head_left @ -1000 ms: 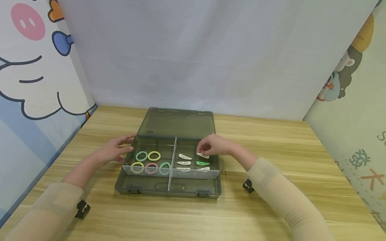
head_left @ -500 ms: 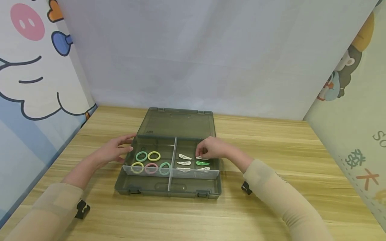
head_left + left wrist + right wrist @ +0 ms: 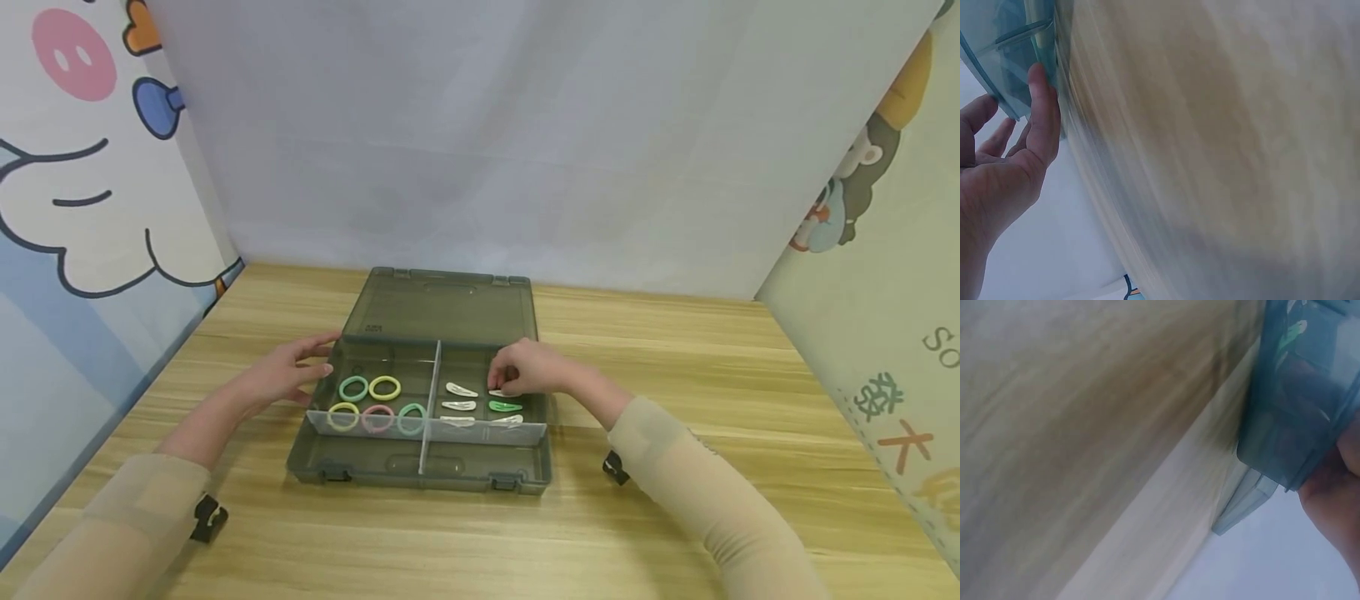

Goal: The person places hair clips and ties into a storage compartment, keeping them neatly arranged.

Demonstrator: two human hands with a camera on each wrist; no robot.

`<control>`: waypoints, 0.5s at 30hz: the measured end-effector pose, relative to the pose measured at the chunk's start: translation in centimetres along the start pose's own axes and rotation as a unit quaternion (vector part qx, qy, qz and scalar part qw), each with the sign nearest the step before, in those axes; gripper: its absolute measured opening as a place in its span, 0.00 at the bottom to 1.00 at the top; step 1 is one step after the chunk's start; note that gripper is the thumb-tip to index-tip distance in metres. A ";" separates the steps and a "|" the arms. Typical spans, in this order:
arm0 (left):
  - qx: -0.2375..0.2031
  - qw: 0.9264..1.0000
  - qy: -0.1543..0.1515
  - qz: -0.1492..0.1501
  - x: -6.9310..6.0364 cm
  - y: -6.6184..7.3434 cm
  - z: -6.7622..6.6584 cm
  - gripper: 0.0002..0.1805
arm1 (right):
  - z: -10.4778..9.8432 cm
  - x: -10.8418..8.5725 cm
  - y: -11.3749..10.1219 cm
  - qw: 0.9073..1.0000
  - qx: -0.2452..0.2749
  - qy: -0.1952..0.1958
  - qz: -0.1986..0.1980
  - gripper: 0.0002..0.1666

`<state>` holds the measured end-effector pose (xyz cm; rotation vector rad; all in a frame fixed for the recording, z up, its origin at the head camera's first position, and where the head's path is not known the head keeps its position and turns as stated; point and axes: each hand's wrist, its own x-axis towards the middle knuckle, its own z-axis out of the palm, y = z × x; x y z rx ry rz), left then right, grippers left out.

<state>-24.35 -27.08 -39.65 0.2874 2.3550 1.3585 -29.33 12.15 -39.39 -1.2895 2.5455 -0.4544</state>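
A translucent dark-green organizer box (image 3: 352,477) lies with its lid (image 3: 450,308) folded back. My left hand (image 3: 279,372) touches the box's left side with fingers spread; the left wrist view shows the fingertips (image 3: 1038,75) against the wall. My right hand (image 3: 531,367) reaches into the right rear compartment and pinches a white snap hair clip (image 3: 497,392), mostly hidden under the fingers. A green hair clip (image 3: 505,407) lies just in front of it, and several white hair clips (image 3: 459,406) are around. In the right wrist view the box wall (image 3: 1297,425) covers the fingers.
Several hair ties, among them a yellow one (image 3: 385,387) and a pink one (image 3: 377,417), lie in the left rear compartment. A clear divider (image 3: 433,379) separates the two sides. The box stands on a wooden table (image 3: 675,350) before a pale backdrop (image 3: 480,167).
My right hand has lowered slightly, laying the white hair clip flatter against the compartment floor behind the green one. The left hand stays at the box's side.
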 end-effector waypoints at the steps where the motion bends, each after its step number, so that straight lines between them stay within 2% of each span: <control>1: 0.000 1.000 -0.001 0.000 0.0 0.0 0.0 0.34 | -0.2 -0.1 0.0 1.000 0.005 0.009 -0.011 0.06; 5: 0.007 1.000 -0.012 0.005 0.0 0.4 -0.3 0.35 | -1.4 -1.2 -0.3 0.997 0.024 0.052 -0.044 0.07; 7: 0.015 1.000 -0.017 0.011 0.0 0.7 -0.5 0.35 | -2.4 -2.1 -0.5 0.996 0.026 0.074 -0.046 0.07; 10: 0.032 0.999 -0.016 0.022 0.0 1.1 -0.9 0.34 | -4.1 -4.2 -0.8 0.994 0.030 0.107 -0.023 0.08; 12: 0.058 0.998 -0.004 0.034 0.0 1.4 -1.2 0.34 | -5.2 -5.8 -0.8 0.991 0.021 0.130 0.004 0.09; 15: 0.129 0.990 0.029 0.052 -0.2 1.9 -1.4 0.34 | -6.6 -8.4 -0.9 0.984 0.011 0.171 0.041 0.10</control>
